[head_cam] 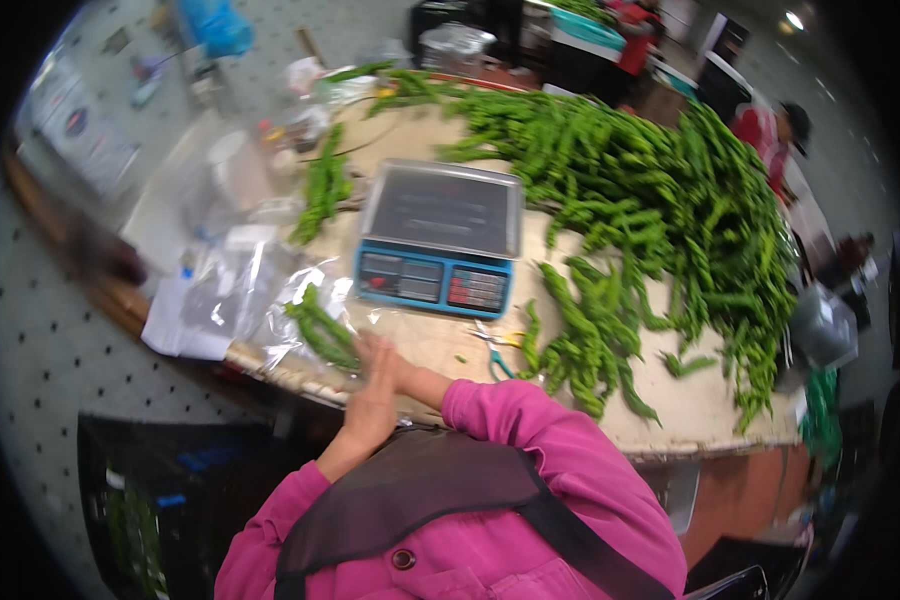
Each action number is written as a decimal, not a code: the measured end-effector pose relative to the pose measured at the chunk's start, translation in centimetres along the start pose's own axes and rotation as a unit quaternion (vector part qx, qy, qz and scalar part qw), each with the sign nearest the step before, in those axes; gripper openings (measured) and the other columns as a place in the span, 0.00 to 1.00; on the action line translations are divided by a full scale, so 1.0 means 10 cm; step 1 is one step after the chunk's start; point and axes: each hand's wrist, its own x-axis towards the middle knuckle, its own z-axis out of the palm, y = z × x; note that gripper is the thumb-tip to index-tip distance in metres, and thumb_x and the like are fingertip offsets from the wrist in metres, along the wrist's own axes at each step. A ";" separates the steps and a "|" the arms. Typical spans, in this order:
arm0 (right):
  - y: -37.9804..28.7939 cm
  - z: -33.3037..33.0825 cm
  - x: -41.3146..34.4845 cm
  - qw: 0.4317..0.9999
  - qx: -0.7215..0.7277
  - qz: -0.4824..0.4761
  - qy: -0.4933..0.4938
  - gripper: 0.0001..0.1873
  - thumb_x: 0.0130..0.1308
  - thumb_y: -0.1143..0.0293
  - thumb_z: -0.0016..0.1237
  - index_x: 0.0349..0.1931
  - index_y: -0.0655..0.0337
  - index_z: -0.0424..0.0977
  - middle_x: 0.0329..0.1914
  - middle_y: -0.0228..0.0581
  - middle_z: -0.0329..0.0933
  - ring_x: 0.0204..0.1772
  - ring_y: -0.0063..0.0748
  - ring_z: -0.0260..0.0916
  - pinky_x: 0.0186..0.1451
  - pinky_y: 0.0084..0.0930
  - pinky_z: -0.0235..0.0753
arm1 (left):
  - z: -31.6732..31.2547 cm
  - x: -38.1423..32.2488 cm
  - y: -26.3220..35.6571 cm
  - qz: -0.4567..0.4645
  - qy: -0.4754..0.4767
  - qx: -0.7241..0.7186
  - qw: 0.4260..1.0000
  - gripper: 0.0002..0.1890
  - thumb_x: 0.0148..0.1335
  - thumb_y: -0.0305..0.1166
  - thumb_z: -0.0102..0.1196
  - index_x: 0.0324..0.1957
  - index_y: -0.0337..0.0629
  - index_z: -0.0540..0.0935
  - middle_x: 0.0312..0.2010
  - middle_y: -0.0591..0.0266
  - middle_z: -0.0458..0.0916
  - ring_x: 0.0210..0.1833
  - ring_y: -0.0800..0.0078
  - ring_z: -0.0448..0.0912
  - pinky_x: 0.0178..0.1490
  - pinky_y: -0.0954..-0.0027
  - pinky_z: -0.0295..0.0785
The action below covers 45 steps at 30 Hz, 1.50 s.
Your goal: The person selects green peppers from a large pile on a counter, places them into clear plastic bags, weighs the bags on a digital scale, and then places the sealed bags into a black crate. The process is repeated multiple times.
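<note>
My left hand (373, 401) and my right hand (390, 364) are close together at the table's near edge, palms seemingly facing each other. Their fingers reach the lower end of several green peppers (321, 330), which lie on or in a clear plastic bag (281, 330); blur hides whether the fingers grip anything. Beyond them stands a blue digital scale (439, 232) with a bare metal tray. To the right of my hands lie scissors (499, 352) with yellow and teal handles. A small group of long green peppers (589, 337) is just right of these.
A large heap of green peppers (645, 172) covers the table's far and right side. More peppers (324, 187) lie left of the scale. Clear plastic bags (229, 277) sit at the left corner. A black crate (172, 495) stands below left. Other people (769, 139) are beyond the table.
</note>
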 end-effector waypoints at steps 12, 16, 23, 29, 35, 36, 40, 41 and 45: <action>-0.02 -2.51 -2.07 0.830 -0.353 0.258 0.346 0.22 0.53 0.70 0.67 0.49 0.60 0.77 0.49 0.49 0.76 0.51 0.55 0.75 0.51 0.44 0.77 | 0.09 0.39 0.24 0.039 -0.064 0.085 0.994 0.40 0.46 0.14 0.51 0.68 0.43 0.73 0.78 0.40 0.48 0.30 0.48 0.83 0.28 0.57 0.75; 0.33 -2.90 -2.39 0.809 -0.275 0.448 0.263 0.26 0.52 0.60 0.67 0.49 0.62 0.75 0.49 0.48 0.75 0.53 0.53 0.75 0.53 0.45 0.77 | 0.09 0.52 0.45 0.094 -0.028 0.077 0.992 0.33 0.48 0.17 0.54 0.61 0.42 0.79 0.76 0.39 0.55 0.26 0.55 0.83 0.28 0.60 0.77; 0.18 -2.63 -2.73 0.842 -0.231 0.281 0.398 0.21 0.54 0.68 0.63 0.47 0.65 0.77 0.46 0.49 0.77 0.49 0.52 0.77 0.51 0.41 0.76 | 0.56 0.80 0.69 0.056 -0.150 -0.275 0.948 0.19 0.63 0.28 0.62 0.56 0.39 0.82 0.61 0.48 0.77 0.34 0.68 0.84 0.37 0.69 0.79; -0.36 -2.08 -2.73 0.861 0.073 0.284 0.415 0.19 0.54 0.73 0.63 0.47 0.68 0.78 0.39 0.44 0.76 0.43 0.38 0.76 0.47 0.29 0.74 | 1.07 0.99 1.05 -0.176 -0.217 -0.644 0.712 0.21 0.66 0.28 0.64 0.60 0.35 0.76 0.45 0.61 0.83 0.43 0.79 0.80 0.49 0.72 0.77; -0.75 -1.90 -2.68 0.894 -0.032 0.217 0.390 0.19 0.54 0.75 0.63 0.47 0.68 0.77 0.35 0.42 0.73 0.38 0.38 0.73 0.41 0.29 0.72 | 1.09 0.92 1.13 -0.195 -0.163 -0.664 0.703 0.13 0.64 0.28 0.66 0.48 0.40 0.79 0.38 0.67 0.84 0.35 0.83 0.77 0.37 0.77 0.70; -0.79 -1.90 -2.69 0.895 -0.042 0.212 0.391 0.19 0.54 0.75 0.63 0.47 0.68 0.77 0.35 0.43 0.73 0.38 0.38 0.73 0.41 0.29 0.72 | 1.10 0.89 1.13 -0.196 -0.165 -0.669 0.697 0.12 0.65 0.28 0.65 0.48 0.40 0.80 0.38 0.68 0.84 0.35 0.83 0.77 0.37 0.77 0.71; -0.86 -1.89 -2.74 0.896 -0.049 0.209 0.389 0.19 0.53 0.75 0.63 0.46 0.68 0.77 0.36 0.44 0.73 0.38 0.39 0.73 0.41 0.31 0.72 | 1.18 0.82 1.09 -0.209 -0.176 -0.680 0.680 0.09 0.69 0.32 0.62 0.47 0.39 0.80 0.36 0.68 0.83 0.33 0.83 0.76 0.37 0.77 0.71; -0.85 -1.88 -2.76 0.897 -0.043 0.213 0.384 0.19 0.54 0.75 0.63 0.47 0.68 0.77 0.36 0.43 0.74 0.38 0.38 0.74 0.42 0.30 0.72 | 1.20 0.80 1.08 -0.210 -0.184 -0.678 0.680 0.09 0.70 0.33 0.60 0.47 0.40 0.80 0.36 0.67 0.83 0.32 0.83 0.76 0.37 0.76 0.72; -0.71 -1.86 -2.88 0.874 0.157 0.288 0.359 0.19 0.58 0.74 0.63 0.50 0.68 0.78 0.38 0.40 0.80 0.38 0.32 0.77 0.41 0.25 0.75 | 1.19 0.78 1.01 -0.240 -0.200 -0.708 0.634 0.11 0.75 0.37 0.54 0.51 0.41 0.78 0.38 0.64 0.83 0.32 0.79 0.77 0.37 0.75 0.72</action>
